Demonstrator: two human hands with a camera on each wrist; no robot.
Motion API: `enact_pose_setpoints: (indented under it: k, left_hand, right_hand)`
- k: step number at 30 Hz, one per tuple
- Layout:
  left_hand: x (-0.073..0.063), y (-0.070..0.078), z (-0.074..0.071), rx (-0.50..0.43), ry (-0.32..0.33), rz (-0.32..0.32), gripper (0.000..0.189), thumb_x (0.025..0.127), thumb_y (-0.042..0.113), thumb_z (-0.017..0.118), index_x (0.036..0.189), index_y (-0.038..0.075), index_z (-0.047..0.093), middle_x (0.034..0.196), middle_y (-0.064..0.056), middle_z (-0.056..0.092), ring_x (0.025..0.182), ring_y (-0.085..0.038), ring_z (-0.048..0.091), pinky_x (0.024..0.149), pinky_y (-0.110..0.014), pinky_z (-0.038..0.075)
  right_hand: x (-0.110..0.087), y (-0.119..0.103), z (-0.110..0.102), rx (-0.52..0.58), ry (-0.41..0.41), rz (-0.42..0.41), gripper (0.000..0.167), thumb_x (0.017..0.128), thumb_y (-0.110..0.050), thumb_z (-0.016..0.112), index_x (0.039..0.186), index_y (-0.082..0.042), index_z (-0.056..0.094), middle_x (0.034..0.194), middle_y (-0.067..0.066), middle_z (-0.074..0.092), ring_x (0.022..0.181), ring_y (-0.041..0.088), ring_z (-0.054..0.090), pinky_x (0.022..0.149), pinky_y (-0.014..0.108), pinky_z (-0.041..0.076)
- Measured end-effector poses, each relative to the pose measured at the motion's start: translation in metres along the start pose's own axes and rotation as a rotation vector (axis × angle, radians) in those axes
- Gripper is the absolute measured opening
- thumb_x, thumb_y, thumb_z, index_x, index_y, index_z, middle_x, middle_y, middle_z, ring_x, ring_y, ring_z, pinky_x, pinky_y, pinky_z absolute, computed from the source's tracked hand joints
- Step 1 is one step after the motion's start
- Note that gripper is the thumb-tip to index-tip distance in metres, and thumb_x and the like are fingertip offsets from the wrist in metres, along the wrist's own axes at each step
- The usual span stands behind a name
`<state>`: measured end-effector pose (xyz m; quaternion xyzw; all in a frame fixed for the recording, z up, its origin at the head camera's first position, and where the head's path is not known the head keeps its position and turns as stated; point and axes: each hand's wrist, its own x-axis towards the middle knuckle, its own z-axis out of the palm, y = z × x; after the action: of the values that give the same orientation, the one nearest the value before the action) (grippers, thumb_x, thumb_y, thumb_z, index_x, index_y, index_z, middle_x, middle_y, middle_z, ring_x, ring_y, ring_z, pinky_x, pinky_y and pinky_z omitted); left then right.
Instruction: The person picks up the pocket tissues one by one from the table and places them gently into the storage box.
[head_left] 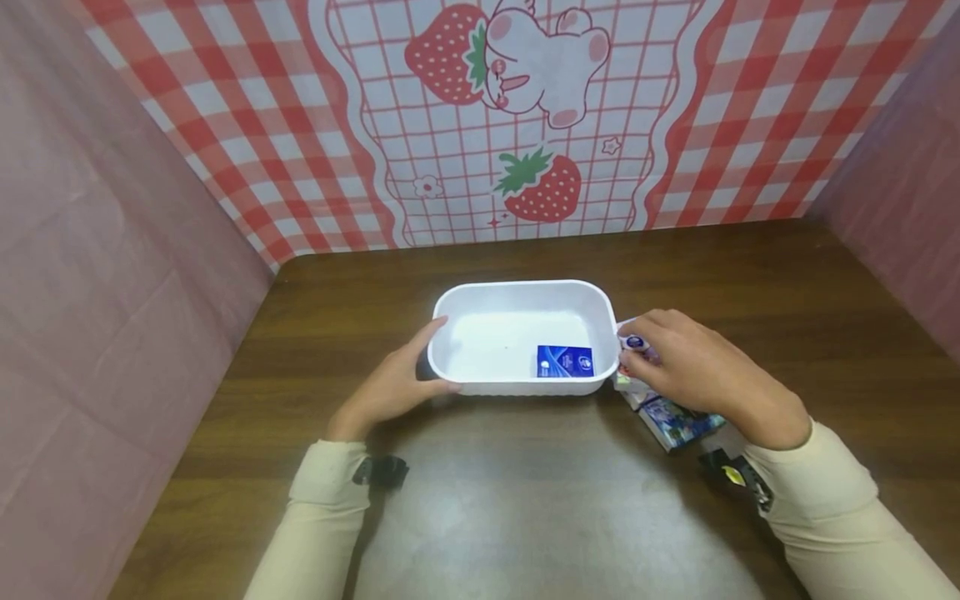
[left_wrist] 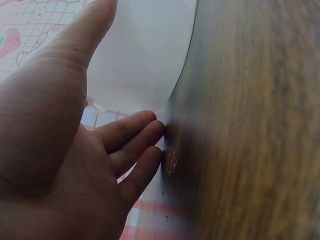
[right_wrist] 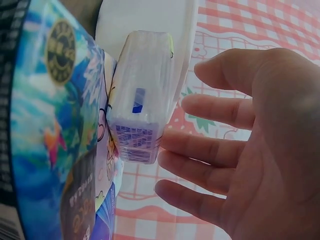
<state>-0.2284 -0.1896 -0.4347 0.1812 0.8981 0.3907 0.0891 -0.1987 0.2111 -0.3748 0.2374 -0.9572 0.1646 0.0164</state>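
A white plastic basin point(head_left: 480, 388) stands on the wooden table with a small blue printed pack point(head_left: 565, 362) lying in its near right corner. At the basin's left end is my left hand point(head_left: 390, 383), thumb by the near wall and a fingertip at the rim. In the left wrist view its fingers point(left_wrist: 135, 132) look loosely straight beside the basin wall. My right hand point(head_left: 686, 362) reaches over a pile of packs at the basin's right. The top pack, in clear plastic wrap point(right_wrist: 140, 95), has the right hand's fingertips right at its edge, fingers extended.
Under the wrapped pack lie others, including a blue-green illustrated pack point(head_left: 678, 423) nearer the right wrist. The brown table point(head_left: 540, 517) meets a red-and-white checked backdrop point(head_left: 720, 117) with strawberries. Pinkish cloth point(head_left: 112, 208) hangs on both sides.
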Motion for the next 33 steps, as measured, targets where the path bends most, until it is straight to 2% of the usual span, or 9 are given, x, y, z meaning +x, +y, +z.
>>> enact_pose_setpoints:
  k: [4,10,19,33]
  left_hand:
    - [-0.0001,-0.0004,0.0005,-0.002,-0.001,0.005,0.102,0.078,0.062,0.077,0.160,0.038,0.021,0.161,0.009,0.030,0.147,-0.017,0.030,0.115,-0.056,0.029]
    - [0.0000,0.0015,0.0002,-0.004,0.000,0.008,0.101,0.078,0.061,0.078,0.159,0.039,0.021,0.161,0.009,0.031,0.146,-0.017,0.030,0.115,-0.055,0.029]
    - [0.0002,0.0010,0.0004,0.001,0.003,0.009,0.101,0.079,0.060,0.078,0.160,0.037,0.022,0.160,0.008,0.032,0.145,-0.017,0.032,0.115,-0.054,0.030]
    - [-0.0007,0.0011,0.0011,0.004,0.006,0.006,0.102,0.079,0.062,0.077,0.160,0.037,0.022,0.161,0.009,0.031,0.146,-0.017,0.031,0.115,-0.055,0.029]
  right_hand:
    - [-0.0017,-0.0006,0.0001,0.004,0.006,-0.013,0.043,0.096,-0.032,0.069,0.127,-0.003,0.066,0.126,0.020,0.062,0.120,0.039,0.054,0.095,0.063,0.047]
    - [-0.0038,-0.0013,-0.0001,0.006,-0.020,0.047,0.051,0.095,-0.038,0.069,0.134,-0.005,0.061,0.134,0.023,0.057,0.126,0.042,0.050,0.097,0.066,0.044]
    - [-0.0041,-0.0005,0.0002,0.019,-0.049,0.061,0.054,0.096,-0.040,0.067,0.136,-0.004,0.059,0.136,0.024,0.055,0.126,0.043,0.049,0.097,0.067,0.043]
    - [-0.0041,0.0018,0.0009,0.018,-0.034,0.028,0.053,0.095,-0.038,0.069,0.134,-0.003,0.060,0.133,0.022,0.058,0.125,0.042,0.051,0.097,0.066,0.044]
